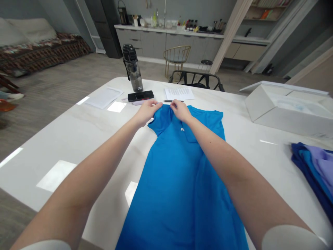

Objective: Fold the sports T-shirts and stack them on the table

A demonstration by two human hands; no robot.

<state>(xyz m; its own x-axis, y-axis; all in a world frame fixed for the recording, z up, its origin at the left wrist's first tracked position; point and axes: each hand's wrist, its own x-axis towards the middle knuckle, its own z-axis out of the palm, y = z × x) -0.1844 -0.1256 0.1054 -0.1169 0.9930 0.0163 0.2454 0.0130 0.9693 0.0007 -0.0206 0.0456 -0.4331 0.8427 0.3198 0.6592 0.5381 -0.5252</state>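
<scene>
A bright blue T-shirt [171, 180] lies spread on the white table, its near end running out of view at the bottom. At the shirt's far left shoulder, my left hand [147, 111] pinches the cloth. A little to the right, my right hand [180, 109] is closed on the shirt's top edge. A small white print shows on the chest beside my right forearm, which covers part of the shirt. The right sleeve end lies loose on the table. Just beyond my fingers is a dark pen [169, 101].
Past the shirt stand a dark water bottle [135, 74], a black phone [141, 96] and printed paper [179, 93]. A white sheet [104, 98] lies at left. An open white box [291, 111] and folded clothes [312, 166] occupy the right side. A black chair [196, 78] stands behind the table [52, 139].
</scene>
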